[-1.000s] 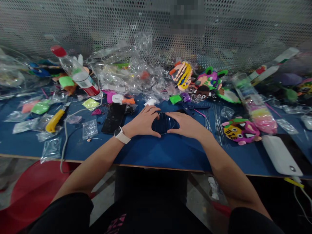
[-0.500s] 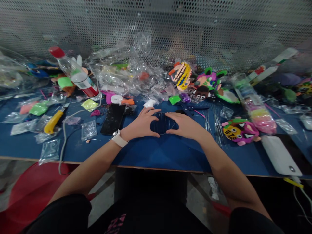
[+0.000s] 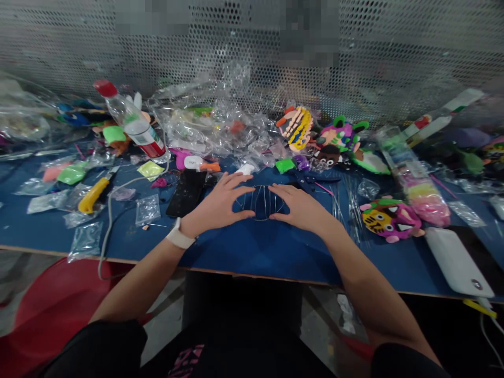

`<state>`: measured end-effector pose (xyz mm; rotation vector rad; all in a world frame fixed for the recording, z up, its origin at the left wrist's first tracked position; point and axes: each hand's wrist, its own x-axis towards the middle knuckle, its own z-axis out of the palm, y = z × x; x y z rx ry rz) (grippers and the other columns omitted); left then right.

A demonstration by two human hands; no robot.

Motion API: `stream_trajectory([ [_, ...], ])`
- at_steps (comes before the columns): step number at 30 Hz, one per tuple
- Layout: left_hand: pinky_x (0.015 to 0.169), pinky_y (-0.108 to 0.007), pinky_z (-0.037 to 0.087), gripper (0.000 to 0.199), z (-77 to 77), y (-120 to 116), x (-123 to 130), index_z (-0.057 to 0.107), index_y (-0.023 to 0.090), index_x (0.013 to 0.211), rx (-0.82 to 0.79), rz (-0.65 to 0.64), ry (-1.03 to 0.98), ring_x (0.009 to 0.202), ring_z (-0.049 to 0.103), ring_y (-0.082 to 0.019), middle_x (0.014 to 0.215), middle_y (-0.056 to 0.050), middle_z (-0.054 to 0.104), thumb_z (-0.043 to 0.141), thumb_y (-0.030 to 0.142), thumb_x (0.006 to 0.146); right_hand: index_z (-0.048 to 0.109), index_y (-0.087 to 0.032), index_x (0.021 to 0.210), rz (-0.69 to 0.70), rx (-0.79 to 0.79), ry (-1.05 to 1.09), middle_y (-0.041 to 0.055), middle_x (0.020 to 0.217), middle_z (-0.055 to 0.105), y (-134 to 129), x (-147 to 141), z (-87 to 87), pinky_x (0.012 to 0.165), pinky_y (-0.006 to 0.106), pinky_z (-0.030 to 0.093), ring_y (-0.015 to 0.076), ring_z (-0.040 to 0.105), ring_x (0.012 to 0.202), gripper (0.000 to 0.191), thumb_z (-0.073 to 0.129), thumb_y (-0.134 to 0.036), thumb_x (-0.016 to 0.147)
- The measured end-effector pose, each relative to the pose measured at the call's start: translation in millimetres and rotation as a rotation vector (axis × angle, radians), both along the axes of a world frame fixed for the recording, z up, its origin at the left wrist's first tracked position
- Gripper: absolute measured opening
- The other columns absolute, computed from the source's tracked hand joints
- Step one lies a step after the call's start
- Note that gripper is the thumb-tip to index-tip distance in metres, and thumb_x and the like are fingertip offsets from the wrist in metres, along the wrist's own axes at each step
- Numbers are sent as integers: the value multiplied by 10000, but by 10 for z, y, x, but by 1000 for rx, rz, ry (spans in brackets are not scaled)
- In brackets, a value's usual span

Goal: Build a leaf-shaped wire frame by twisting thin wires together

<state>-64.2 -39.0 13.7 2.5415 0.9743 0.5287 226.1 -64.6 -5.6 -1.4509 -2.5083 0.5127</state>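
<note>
Wire frame (image 3: 265, 199) seems light, bendy; best held where left hand (image 3: 221, 206) and right hand (image 3: 302, 208) grasp its sides.

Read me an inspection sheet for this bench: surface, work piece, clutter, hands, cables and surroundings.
Surface: blue tabletop, crowded along the back and both sides.
Work piece: thin wire frame, between the hands.
Clutter: red-capped bottle, leaning; yellow-handled cutter, blade showing; clear plastic wrapping; black phone; colourful animal-face piece; white power bank.
Hands: left hand and right hand curve around opposite sides of the frame; how firmly they grip is unclear.
Cables: grey cable hangs over the front edge; white cable hangs below the power bank.
Surroundings: perforated panel behind; red stool at lower left.
</note>
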Motion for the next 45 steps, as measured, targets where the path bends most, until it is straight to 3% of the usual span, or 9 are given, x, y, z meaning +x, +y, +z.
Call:
stream_trajectory([
  [2, 1318, -632, 312, 323, 69, -48, -285, 698, 257, 1323, 12, 153, -98, 1527, 474, -328, 1581, -89, 571, 633, 308, 1011, 419, -278, 1675, -5, 1, -8, 134, 1716, 427, -16, -3, 17, 1211, 664, 463, 423, 443, 1553, 823, 697, -580, 961],
  [5, 1265, -572, 432, 302, 46, -46, -788, 723, 223, 1200, -26, 350, -381, 1411, 597, -305, 1434, -83, 666, 672, 192, 904, 415, -284, 1676, -4, -2, -14, 130, 1749, 366, -33, -17, 34, 1229, 663, 442, 423, 393, 1583, 824, 697, -588, 964],
  [8, 1288, -599, 385, 435, -76, 10, -1170, 715, 217, 1235, -136, 455, -434, 1458, 558, -347, 1485, -99, 639, 754, 223, 802, 428, -261, 1670, 11, -21, -15, 138, 1770, 316, -45, -50, 49, 1248, 644, 426, 412, 350, 1607, 819, 709, -571, 965],
  [11, 1292, -615, 360, 513, -169, 49, -1319, 704, 234, 1293, -185, 449, -340, 1525, 485, -375, 1591, -120, 557, 768, 281, 786, 444, -250, 1659, 26, -25, -7, 144, 1773, 305, -51, -79, 55, 1257, 641, 416, 407, 341, 1613, 807, 722, -548, 963],
  [21, 1303, -639, 317, 581, -230, -46, -1295, 645, 259, 1393, -257, 449, -389, 1611, 362, -365, 1710, -110, 429, 766, 296, 826, 433, -302, 1658, 25, 3, 25, 113, 1779, 296, -68, -73, 73, 1292, 672, 350, 399, 277, 1640, 767, 684, -562, 982],
  [27, 1308, -614, 336, 560, -261, -64, -1288, 657, 269, 1375, -284, 474, -470, 1596, 396, -350, 1683, -99, 475, 759, 264, 825, 408, -343, 1669, 41, 23, 59, 91, 1782, 291, -95, -105, 88, 1277, 719, 343, 422, 263, 1641, 754, 672, -539, 990],
  [35, 1188, -510, 540, 326, -337, -4, -1264, 708, 222, 1175, -92, 674, -466, 1367, 639, -291, 1437, -88, 683, 617, 210, 862, 455, -314, 1643, 48, 20, 63, 100, 1774, 309, -86, -146, 60, 1295, 691, 333, 392, 232, 1657, 711, 624, -594, 1011],
  [42, 1035, -472, 615, 202, -259, -75, -1128, 726, 201, 1067, 152, 699, -357, 1169, 707, -261, 1189, -85, 746, 590, 191, 917, 457, -322, 1638, 70, 10, 84, 99, 1760, 343, -76, -174, 33, 1299, 695, 316, 369, 213, 1666, 700, 619, -598, 1016],
  [45, 1006, -455, 612, 158, -201, -189, -814, 705, 214, 1040, 130, 554, -271, 1075, 718, -240, 1109, -70, 752, 572, 215, 955, 469, -339, 1628, 65, 7, 99, 91, 1745, 373, -62, -164, 12, 1299, 696, 314, 364, 234, 1661, 677, 622, -588, 1017],
])
